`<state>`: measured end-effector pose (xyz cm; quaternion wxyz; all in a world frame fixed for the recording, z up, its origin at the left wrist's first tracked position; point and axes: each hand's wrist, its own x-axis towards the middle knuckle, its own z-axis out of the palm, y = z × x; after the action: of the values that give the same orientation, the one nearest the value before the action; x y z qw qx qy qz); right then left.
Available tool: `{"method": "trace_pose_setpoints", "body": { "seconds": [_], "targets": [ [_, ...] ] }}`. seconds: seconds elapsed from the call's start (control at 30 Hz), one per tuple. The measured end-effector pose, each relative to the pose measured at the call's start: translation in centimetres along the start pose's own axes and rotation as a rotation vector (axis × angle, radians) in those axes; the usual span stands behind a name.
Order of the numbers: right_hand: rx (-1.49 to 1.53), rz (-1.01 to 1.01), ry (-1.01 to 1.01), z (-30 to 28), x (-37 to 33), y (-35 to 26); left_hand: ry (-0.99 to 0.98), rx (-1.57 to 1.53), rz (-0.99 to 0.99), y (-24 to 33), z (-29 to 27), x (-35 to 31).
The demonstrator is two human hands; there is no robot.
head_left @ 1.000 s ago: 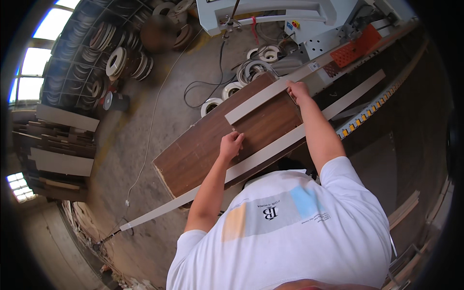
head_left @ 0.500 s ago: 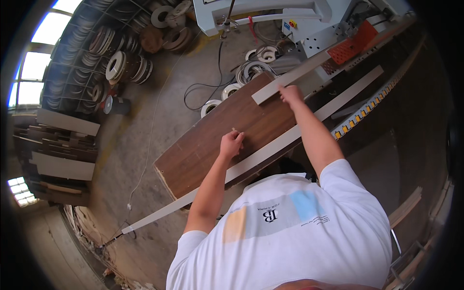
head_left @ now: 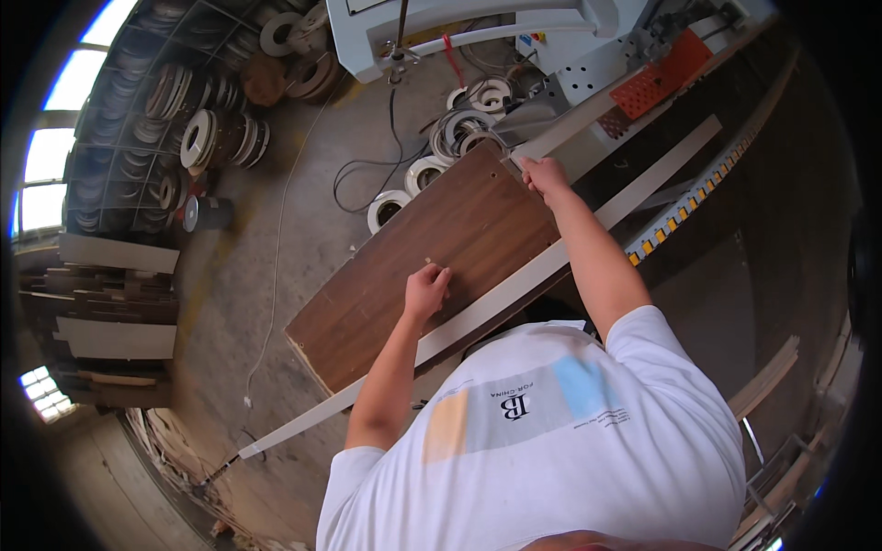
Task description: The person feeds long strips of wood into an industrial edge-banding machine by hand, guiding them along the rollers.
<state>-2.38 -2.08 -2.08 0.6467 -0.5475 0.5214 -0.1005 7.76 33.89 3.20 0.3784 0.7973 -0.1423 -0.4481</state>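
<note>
Over a wide brown wood-grain board (head_left: 395,266), my left hand (head_left: 428,290) is curled closed. A tiny pale bit (head_left: 428,261) shows just beyond its knuckles; whether the fingers hold anything is hidden. My right hand (head_left: 546,178) is closed at the near end of a long pale board (head_left: 570,127), beyond the brown board's far right corner. That pale board runs away from me toward an orange perforated guard (head_left: 649,90) on a machine. A long light-coloured rail (head_left: 496,308) crosses between my body and the brown board, under my left forearm.
A grey-white machine (head_left: 588,64) stands at the far right. Edging rolls (head_left: 424,173) and black cable (head_left: 354,184) lie on the floor beyond the brown board. Racked rolls (head_left: 165,96) and stacked boards (head_left: 115,335) are at left. A yellow-studded track (head_left: 684,209) runs along the right.
The pale board has slid away toward the machine, uncovering the brown board's far corner. My right hand has stayed at its near end. My left hand has shifted slightly left and nearer; the view shifted too.
</note>
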Motion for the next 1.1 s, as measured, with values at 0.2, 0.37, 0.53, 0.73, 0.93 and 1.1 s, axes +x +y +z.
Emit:
{"method": "trace_pose_setpoints", "body": {
  "seconds": [0.2,0.37,0.53,0.73,0.93,1.1],
  "targets": [
    [0.106,0.206,-0.060,-3.7,1.3,-2.9,0.018,0.005,-0.043,0.1,-0.3,-0.3],
    [0.108,0.203,0.027,-7.5,4.1,-3.9,0.016,0.015,-0.040,0.4,-0.1,0.1],
    [0.081,0.121,0.162,-10.5,7.1,-4.4,0.026,-0.015,-0.103,0.5,0.1,0.1],
    [0.007,0.053,0.227,-14.7,10.3,-4.9,0.065,-0.014,-0.103,0.7,0.1,-0.2],
    [-0.099,0.025,0.330,-15.2,9.2,-5.6,0.038,-0.027,-0.083,0.6,0.1,0.6],
    [-0.270,-0.336,0.181,-11.8,-0.2,-2.5,0.076,-0.028,-0.058,0.7,0.2,0.1]
  ]
}}
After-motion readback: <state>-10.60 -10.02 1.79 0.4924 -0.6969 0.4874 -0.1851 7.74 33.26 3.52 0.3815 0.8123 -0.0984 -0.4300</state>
